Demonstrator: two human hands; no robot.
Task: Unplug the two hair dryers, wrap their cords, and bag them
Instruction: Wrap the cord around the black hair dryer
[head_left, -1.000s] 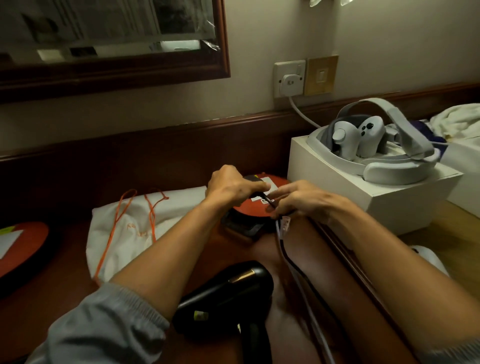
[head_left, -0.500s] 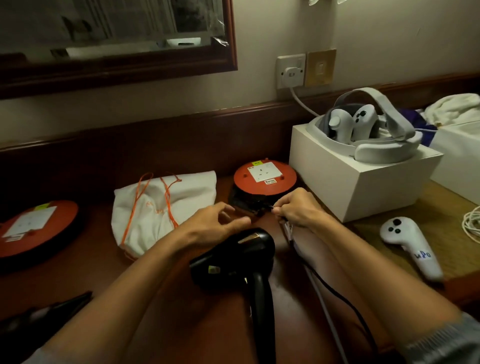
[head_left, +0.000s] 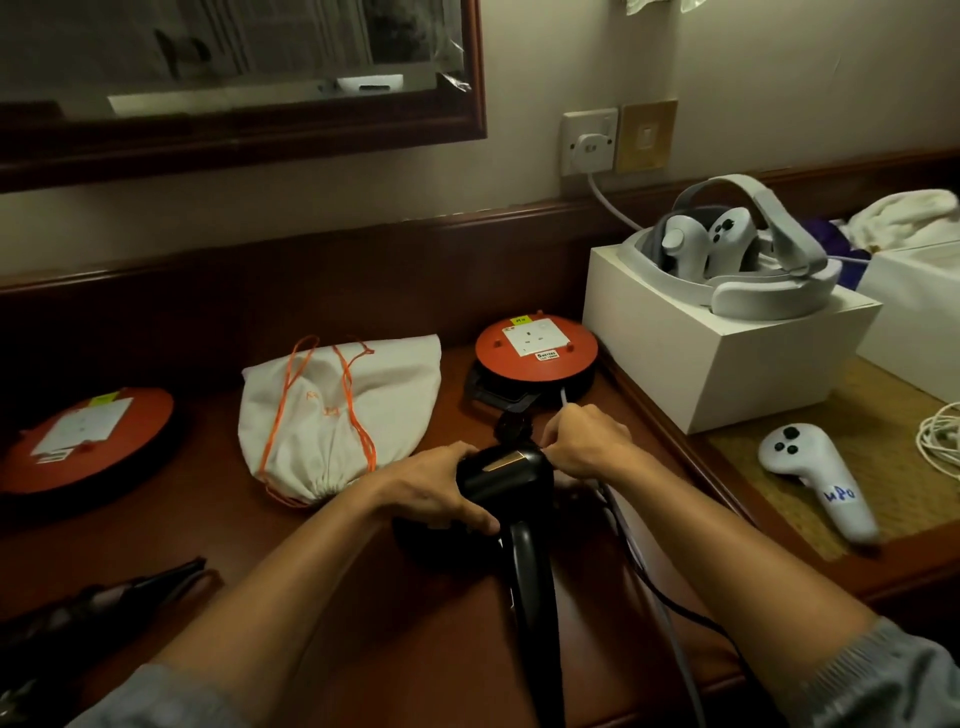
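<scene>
A black hair dryer (head_left: 511, 478) lies on the dark wooden desk (head_left: 363, 597), handle pointing toward me. My left hand (head_left: 439, 488) grips its body from the left. My right hand (head_left: 584, 441) pinches the dryer's cord just right of the body, near the black plug (head_left: 514, 428). The dark cord (head_left: 670, 608) trails off the desk's front edge. Behind stands an orange extension reel (head_left: 535, 345) with a bare socket on top. A white drawstring bag (head_left: 337, 415) with orange cords lies to the left. A second dark dryer (head_left: 98, 608) shows at bottom left.
Another orange reel (head_left: 88, 441) sits far left. A white box (head_left: 727, 353) carries a headset (head_left: 737, 260) at the right. A white controller (head_left: 815, 480) lies on the woven mat. A wall socket (head_left: 589, 140) holds a white plug. White cables (head_left: 943, 441) coil at the right edge.
My left hand came back from the reel and took hold of the dryer's body. My right hand drew the cord and plug away from the reel toward the dryer.
</scene>
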